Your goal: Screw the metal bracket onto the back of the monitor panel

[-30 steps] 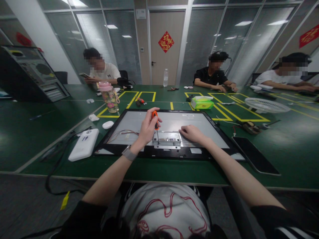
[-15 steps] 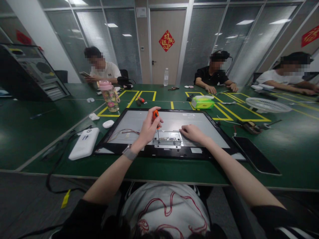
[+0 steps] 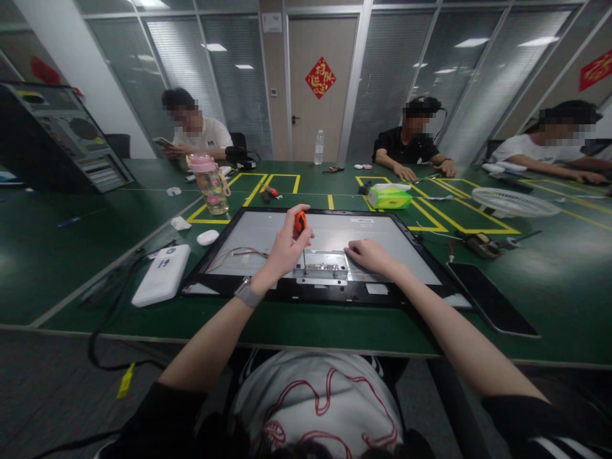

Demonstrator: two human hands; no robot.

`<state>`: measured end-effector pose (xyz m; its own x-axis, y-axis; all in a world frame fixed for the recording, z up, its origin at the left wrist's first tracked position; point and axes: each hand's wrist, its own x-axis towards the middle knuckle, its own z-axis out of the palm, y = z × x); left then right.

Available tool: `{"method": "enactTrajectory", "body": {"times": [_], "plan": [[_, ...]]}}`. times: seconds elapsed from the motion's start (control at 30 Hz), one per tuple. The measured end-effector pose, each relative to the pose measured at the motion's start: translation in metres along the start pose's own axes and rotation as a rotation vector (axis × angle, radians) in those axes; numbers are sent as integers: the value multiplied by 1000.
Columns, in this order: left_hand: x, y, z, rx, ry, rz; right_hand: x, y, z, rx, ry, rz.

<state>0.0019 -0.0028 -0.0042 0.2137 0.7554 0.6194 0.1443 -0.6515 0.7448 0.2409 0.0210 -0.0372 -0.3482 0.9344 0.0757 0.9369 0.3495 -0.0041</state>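
My left hand point(image 3: 285, 250) is wrapped round the orange-and-black handle of a screwdriver point(image 3: 300, 221). The shaft points down, its tip at the left part of a silver metal bracket point(image 3: 321, 268). This bracket lies on the back of a flat display panel point(image 3: 239, 237) with a black frame. At the bracket's upper right corner rests my right hand point(image 3: 371, 256), fingers curled in; whatever they may hold is hidden. Thin wires point(image 3: 248, 250) run over the panel left of my left hand.
Left of the panel are a white power bank point(image 3: 162, 275), a white case point(image 3: 208, 238) and a pink-lidded bottle point(image 3: 210, 185). To the right lie a phone point(image 3: 492, 298) and a tool point(image 3: 485, 243). Behind stands a green tissue pack point(image 3: 389, 196). Several people sit across the table.
The screwdriver handle has turned slightly in my left hand, and the fingers have shifted a little. My right hand and the panel stay where they were.
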Motion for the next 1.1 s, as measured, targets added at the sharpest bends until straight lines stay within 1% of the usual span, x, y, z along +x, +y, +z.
{"method": "enactTrajectory", "body": {"times": [0.43, 0.9, 1.1], "plan": [[1, -1, 0, -40, -8, -14, 1, 3, 5, 3, 20, 6], [1, -3, -1, -33, -10, 5, 0, -1, -1, 4, -3, 20], [1, -5, -1, -28, -11, -9, 0, 0, 1, 3, -6, 16]]}}
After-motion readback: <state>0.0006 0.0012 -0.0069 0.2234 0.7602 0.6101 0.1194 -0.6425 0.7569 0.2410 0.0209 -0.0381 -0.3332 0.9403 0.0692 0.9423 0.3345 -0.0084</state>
